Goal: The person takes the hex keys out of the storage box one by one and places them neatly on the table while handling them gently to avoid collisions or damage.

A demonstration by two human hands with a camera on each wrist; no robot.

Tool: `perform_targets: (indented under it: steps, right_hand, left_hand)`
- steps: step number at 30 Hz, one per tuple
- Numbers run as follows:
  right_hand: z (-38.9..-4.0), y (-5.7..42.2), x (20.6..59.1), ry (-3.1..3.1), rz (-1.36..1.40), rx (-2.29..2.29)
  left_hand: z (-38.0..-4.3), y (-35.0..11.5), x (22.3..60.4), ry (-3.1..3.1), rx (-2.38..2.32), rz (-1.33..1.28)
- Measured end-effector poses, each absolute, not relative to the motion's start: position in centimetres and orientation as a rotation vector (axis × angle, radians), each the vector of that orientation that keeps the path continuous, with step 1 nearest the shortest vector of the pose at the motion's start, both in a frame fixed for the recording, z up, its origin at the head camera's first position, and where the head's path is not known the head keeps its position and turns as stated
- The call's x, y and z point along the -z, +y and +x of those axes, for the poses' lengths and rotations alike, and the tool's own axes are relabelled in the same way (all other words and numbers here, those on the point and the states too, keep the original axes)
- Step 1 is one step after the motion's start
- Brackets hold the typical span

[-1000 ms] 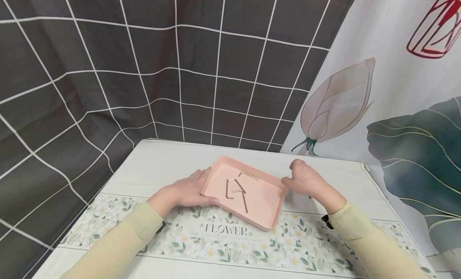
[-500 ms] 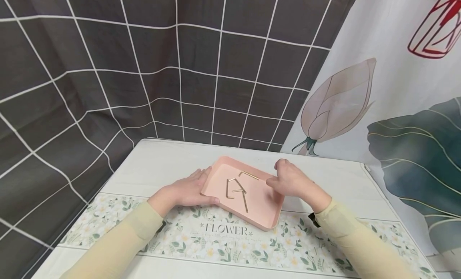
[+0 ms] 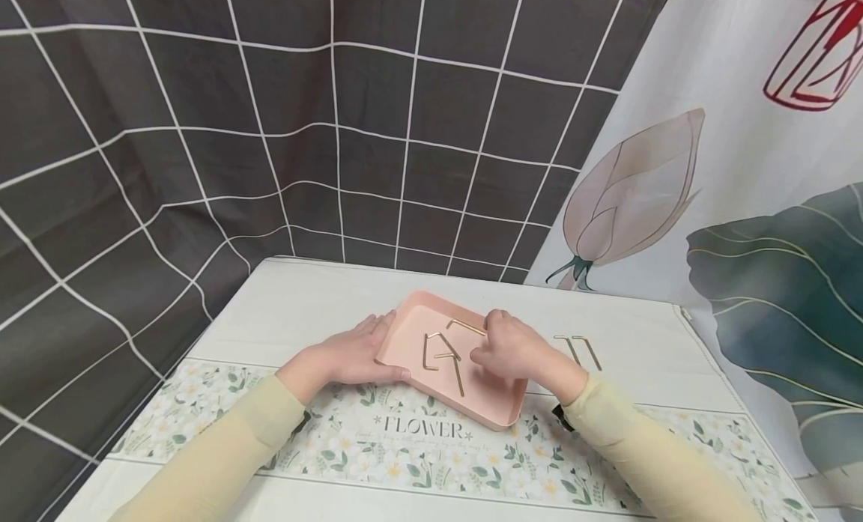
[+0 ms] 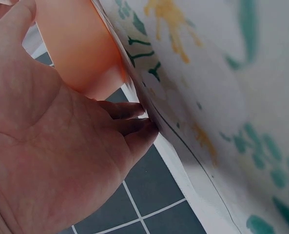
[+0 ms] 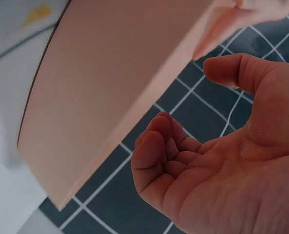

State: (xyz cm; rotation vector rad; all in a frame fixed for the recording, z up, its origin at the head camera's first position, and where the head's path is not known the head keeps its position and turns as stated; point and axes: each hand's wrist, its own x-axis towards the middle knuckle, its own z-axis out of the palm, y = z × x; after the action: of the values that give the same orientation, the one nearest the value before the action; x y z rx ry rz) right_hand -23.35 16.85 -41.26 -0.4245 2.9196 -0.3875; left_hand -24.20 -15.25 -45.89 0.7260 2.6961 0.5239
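Note:
A shallow pink tray (image 3: pixel 495 402) lies slantwise on the table in the head view, with several gold L-shaped hex keys (image 3: pixel 458 377) inside. My left hand (image 3: pixel 353 355) rests against its left end, thumb along the near rim and fingers fairly straight down the side. Over the tray's right part hovers my right hand (image 3: pixel 515 348), its fingers loosely curled. The right wrist view shows the thumb (image 5: pixel 224 70) apart from the fingers, with nothing between them. One hex key (image 3: pixel 465 326) near the far wall has its end right by the right hand's fingers.
Two more hex keys (image 3: pixel 591 353) lie side by side on the table, right of the tray. A flowered band printed "FLOWER" (image 3: pixel 423 430) crosses the white tablecloth (image 3: pixel 317 290). Dark checked cloth (image 3: pixel 364 162) hangs behind the table, with a leaf-patterned curtain (image 3: pixel 735 170) at the right.
My right hand has moved left from beyond the tray's right rim to over its inside, uncovering the two hex keys on the table. My left hand and the tray have stayed nearly still.

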Motion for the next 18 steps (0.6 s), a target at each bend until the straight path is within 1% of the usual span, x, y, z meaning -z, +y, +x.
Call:
perform_targets:
  steps: [6, 10, 14, 18]
  right_hand:
    - [-22.7, 15.3, 42.3, 2.925, -0.422, 0.225]
    - [-22.3, 14.7, 43.1, 2.943, -0.488, 0.103]
    - [-22.0, 14.2, 43.8, 2.918, -0.552, 0.183]
    - [-21.8, 13.9, 44.2, 2.888, -0.550, 0.292]
  left_hand:
    - [-24.3, -15.2, 45.9, 2.698, -0.521, 0.723]
    - [-24.3, -15.2, 46.1, 2.690, -0.528, 0.722]
    - [-24.3, -15.3, 46.2, 2.691, -0.531, 0.719]
    - [-24.3, -15.3, 46.1, 2.695, -0.531, 0.711]
